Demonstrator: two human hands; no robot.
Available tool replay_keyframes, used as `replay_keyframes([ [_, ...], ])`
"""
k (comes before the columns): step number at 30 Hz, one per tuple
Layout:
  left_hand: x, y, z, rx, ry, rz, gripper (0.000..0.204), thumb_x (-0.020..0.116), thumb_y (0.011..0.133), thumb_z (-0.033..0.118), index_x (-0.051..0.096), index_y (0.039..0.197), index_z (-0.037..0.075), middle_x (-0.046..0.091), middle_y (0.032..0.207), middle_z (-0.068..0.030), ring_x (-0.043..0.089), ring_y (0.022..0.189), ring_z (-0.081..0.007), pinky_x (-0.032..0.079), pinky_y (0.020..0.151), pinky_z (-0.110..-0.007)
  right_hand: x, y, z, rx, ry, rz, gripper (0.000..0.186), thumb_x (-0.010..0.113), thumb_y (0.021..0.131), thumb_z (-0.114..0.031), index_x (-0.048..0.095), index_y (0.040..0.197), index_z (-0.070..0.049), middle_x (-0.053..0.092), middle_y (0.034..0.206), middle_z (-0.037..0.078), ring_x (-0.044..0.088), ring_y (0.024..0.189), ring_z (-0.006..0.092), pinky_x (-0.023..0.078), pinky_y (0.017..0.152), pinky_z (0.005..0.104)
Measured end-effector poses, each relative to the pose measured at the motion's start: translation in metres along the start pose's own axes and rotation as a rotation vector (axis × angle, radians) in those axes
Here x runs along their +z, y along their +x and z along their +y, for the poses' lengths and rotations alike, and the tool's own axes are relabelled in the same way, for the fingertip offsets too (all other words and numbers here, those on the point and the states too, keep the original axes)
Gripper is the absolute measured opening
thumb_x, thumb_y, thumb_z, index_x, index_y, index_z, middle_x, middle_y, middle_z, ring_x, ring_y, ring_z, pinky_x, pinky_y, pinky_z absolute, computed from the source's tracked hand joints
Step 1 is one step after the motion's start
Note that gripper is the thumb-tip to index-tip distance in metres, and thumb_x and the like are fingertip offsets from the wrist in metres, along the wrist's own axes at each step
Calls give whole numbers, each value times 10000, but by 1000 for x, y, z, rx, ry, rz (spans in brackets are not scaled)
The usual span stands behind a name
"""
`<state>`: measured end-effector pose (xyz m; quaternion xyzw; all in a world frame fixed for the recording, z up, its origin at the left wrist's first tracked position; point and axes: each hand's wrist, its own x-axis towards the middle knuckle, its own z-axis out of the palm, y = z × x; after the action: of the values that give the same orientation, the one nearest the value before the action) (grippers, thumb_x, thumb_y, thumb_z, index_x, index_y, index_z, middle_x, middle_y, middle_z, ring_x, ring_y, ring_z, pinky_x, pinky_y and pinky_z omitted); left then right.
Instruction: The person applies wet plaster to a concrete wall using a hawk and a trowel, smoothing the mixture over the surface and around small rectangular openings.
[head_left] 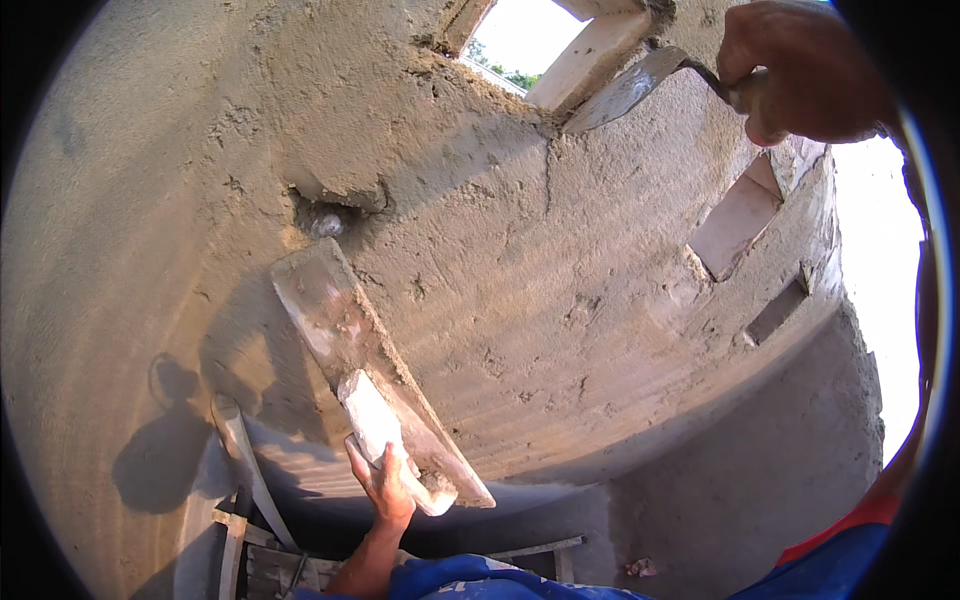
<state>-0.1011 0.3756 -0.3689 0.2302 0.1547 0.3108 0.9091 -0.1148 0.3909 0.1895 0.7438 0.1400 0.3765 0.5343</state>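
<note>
My left hand (388, 484) is closed round the pale handle of a long plastering float (345, 310), which slants up and left in front of the wall. Bits of mortar cling to the float's board and edge. At the upper right, my right hand (800, 75) grips a trowel (630, 92) by its handle. The trowel's blade points left and down, its tip by the lower corner of a square opening (590, 62). Rough grey-brown plaster covers the wall (470, 270), and a thin crack runs down below the blade.
A ragged hole (328, 220) in the wall lies just above the float's upper end. Further right are a second square opening (738, 215) and a narrow slot (777, 312). Below left, a long pale board (250, 465) leans near some wooden planks (240, 535).
</note>
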Motion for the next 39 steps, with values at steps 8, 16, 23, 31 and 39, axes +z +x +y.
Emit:
replay_keyframes([
  [8, -29, 1, 4, 50, 57, -107, 758, 587, 945, 228, 96, 1512, 115, 547, 974, -132, 550, 625, -188, 483, 491, -322, -5, 9, 52, -29, -15, 59, 254, 776, 679, -41, 718, 923, 0, 653, 909, 120, 650, 831, 242, 528, 765, 364],
  [16, -19, 4, 24, 117, 77, 12, 600, 607, 909, 255, 273, 1366, 58, 521, 976, -118, 523, 685, -166, 465, 553, -299, -4, -22, 111, -105, -1, 175, 281, 797, 675, -62, 718, 938, -5, 650, 938, 116, 650, 855, 249, 528, 783, 369],
  [23, -25, 13, 25, 233, 104, 22, 558, 614, 886, 246, 330, 1314, 27, 512, 1023, -120, 514, 777, -174, 456, 629, -311, -22, -21, 13, -128, 114, 23, 303, 811, 669, -84, 728, 951, -11, 652, 954, 114, 645, 877, 247, 524, 794, 373],
  [31, -3, -3, 42, 131, 44, 21, 640, 611, 899, 257, 274, 1409, 67, 515, 903, -110, 522, 585, -168, 467, 455, -310, -11, 9, 51, -54, 43, -69, 301, 759, 709, -91, 720, 992, 3, 635, 946, 124, 629, 900, 264, 513, 806, 389],
  [39, 1, -1, 41, 132, 87, -25, 386, 595, 894, 219, 386, 1173, 55, 511, 896, -97, 517, 586, -153, 445, 496, -282, 27, -34, 143, 56, 52, 194, 310, 704, 805, -99, 656, 1098, -11, 617, 955, 142, 612, 904, 271, 511, 812, 394],
])
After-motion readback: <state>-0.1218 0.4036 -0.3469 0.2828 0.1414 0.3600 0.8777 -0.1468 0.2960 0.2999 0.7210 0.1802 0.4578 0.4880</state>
